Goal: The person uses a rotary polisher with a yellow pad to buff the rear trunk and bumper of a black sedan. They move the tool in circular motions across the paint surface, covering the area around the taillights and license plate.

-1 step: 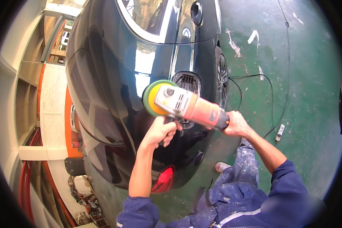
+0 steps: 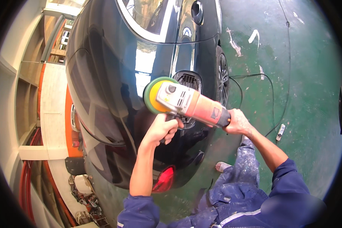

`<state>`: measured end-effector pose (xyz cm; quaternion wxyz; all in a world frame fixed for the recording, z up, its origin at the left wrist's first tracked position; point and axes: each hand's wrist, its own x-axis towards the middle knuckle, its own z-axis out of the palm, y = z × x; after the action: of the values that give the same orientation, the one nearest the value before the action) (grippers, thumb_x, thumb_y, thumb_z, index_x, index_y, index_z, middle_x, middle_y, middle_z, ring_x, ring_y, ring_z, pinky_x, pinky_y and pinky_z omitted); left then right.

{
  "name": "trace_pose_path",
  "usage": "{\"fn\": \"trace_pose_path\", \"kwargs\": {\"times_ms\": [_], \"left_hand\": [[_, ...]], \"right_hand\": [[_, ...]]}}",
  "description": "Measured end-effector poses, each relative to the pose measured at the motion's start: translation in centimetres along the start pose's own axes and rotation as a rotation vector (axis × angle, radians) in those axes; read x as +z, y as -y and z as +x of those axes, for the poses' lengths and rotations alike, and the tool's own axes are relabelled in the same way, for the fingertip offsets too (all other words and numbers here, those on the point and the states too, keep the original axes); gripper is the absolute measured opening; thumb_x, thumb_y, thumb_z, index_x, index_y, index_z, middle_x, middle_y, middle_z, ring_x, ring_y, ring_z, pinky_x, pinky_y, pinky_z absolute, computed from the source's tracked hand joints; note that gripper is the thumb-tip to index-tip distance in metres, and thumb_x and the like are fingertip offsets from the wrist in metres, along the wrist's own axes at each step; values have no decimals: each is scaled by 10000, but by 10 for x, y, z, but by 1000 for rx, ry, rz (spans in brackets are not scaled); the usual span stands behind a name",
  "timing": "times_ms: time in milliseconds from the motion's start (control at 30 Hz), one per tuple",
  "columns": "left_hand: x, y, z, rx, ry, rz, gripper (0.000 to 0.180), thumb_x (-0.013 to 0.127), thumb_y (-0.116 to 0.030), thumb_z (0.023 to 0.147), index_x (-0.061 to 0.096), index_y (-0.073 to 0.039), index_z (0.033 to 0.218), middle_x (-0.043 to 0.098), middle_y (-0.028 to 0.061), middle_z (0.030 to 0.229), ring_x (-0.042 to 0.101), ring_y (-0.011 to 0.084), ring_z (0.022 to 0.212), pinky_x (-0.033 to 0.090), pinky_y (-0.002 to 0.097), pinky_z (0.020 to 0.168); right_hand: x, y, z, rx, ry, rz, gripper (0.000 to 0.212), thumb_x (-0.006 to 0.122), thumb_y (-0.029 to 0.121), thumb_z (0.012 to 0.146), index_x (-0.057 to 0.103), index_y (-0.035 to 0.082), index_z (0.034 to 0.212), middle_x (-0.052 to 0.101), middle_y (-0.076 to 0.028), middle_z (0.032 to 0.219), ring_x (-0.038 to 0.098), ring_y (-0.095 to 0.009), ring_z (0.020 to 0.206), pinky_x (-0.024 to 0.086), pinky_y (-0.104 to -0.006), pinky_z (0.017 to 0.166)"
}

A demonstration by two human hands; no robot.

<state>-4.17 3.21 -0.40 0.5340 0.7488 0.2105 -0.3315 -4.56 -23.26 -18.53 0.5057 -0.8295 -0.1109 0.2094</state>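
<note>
A red and silver polisher (image 2: 201, 108) is held across the rear side of a dark, glossy car (image 2: 102, 87). Its round green and yellow pad (image 2: 152, 95) lies over the body panel, just left of the open fuel flap recess (image 2: 190, 79). My left hand (image 2: 162, 131) is wrapped round the dark side handle beneath the polisher's head. At the tool's black rear end, my right hand (image 2: 238, 122) is closed round the grip. Part of the recess is hidden behind the polisher.
A black cable (image 2: 273, 95) runs over the green floor (image 2: 311, 76) to a white power strip (image 2: 280, 132) at the right. The car's wheel (image 2: 222, 78) is beyond my right hand. White shelving (image 2: 30, 152) with red hoses (image 2: 26, 186) stands at the left, above cluttered parts (image 2: 85, 197).
The polisher has shifted slightly farther from me and a touch to the right, both hands moving with it. My grip on it is unchanged.
</note>
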Motion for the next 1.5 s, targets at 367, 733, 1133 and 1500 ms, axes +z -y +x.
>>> {"fn": "trace_pose_path", "kwargs": {"times_ms": [367,733,1133,1500], "left_hand": [[59,134,-76,-132,-130,-289,102,492,39,765,586,60,801,446,23,468,392,104,319,340,273,330],[32,-23,57,56,-42,14,146,527,-92,828,589,34,785,420,-8,481,365,84,330,327,270,319],[42,18,21,16,-53,-63,106,535,-65,809,571,31,782,468,44,458,419,129,307,344,283,312],[64,139,-90,-176,-215,-277,92,507,19,839,579,45,789,447,3,489,393,92,340,342,273,332]], "right_hand": [[33,-34,-54,-106,277,-135,208,673,141,585,646,25,756,675,-235,744,677,-442,769,554,-499,765],[-57,-41,56,-25,34,-78,153,686,120,610,649,-11,682,651,-252,684,701,-397,694,579,-423,688],[-33,-44,28,-80,146,-78,124,666,93,560,620,-6,619,647,-240,656,704,-380,677,578,-431,684],[48,-32,-46,-128,395,-170,299,697,156,579,680,31,850,695,-234,779,691,-430,787,570,-492,781]]}}
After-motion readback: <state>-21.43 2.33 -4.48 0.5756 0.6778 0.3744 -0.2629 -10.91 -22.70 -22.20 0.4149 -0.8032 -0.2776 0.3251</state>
